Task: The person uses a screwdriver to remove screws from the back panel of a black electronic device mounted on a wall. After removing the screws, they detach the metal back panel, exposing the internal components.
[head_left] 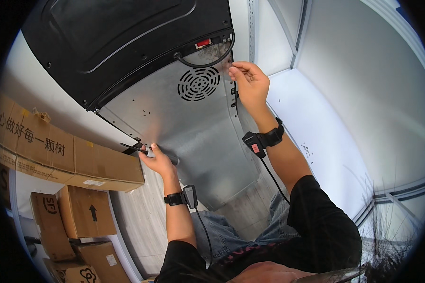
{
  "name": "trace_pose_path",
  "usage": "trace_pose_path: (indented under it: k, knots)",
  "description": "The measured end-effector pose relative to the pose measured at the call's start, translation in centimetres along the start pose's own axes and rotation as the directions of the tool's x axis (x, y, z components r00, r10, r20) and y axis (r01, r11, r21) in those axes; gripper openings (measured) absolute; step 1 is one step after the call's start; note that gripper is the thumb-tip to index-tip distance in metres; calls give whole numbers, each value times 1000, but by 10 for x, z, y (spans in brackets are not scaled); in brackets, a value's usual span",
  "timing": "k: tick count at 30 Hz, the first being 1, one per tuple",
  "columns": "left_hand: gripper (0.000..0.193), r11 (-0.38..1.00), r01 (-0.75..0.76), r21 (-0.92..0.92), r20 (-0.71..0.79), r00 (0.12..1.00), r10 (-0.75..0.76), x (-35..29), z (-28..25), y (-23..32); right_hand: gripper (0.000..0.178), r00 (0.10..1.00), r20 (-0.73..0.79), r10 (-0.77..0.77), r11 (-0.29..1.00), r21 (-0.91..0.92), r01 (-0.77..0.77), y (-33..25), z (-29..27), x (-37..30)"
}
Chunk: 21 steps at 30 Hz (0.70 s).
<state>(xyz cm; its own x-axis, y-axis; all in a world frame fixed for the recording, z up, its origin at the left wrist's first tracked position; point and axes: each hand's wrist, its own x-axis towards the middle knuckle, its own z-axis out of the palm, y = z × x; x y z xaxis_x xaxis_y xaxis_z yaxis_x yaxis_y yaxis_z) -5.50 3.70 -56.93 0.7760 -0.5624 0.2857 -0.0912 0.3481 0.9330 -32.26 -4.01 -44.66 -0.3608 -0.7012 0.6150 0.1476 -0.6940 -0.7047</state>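
The metal back panel [141,118] of a large appliance stands in front of me, with a round slotted vent [199,84] in it. Above it sits a black cover [141,35]. My right hand [254,89] is at the panel's upper right edge, thumb and fingertips pinched together. Whatever they pinch is too small or hidden to make out. Lower down, by the panel's left edge, my left hand [159,162] holds what looks like a screwdriver [174,160]. Its dark shaft points left and its grey handle end shows past the palm.
A red switch [203,43] and a looped black cable [200,65] are at the seam under the cover. Cardboard boxes [106,162] crowd the left side. On the right, small dark pieces [307,150] lie on a white surface [316,122] beside pale wall panels.
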Motion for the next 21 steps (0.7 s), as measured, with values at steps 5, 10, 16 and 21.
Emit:
trace_pose_path:
  k: [5,10,16,21]
  knots:
    - [29,999,-25,32,-25,999,26,2,-2,-4,8,997,-55,-52,995,-84,47,4,7,5]
    - [29,999,-32,42,-15,999,33,5,-5,-8,8,987,-71,-144,980,-149,133,6,9,4]
    - [32,999,8,42,-8,1000,-8,2,-4,-5,8,986,-81,-146,974,-184,129,2,11,4]
    - [33,999,30,16,-9,1000,-30,0,-2,2,9,958,-43,-285,910,-327,256,0,10,7]
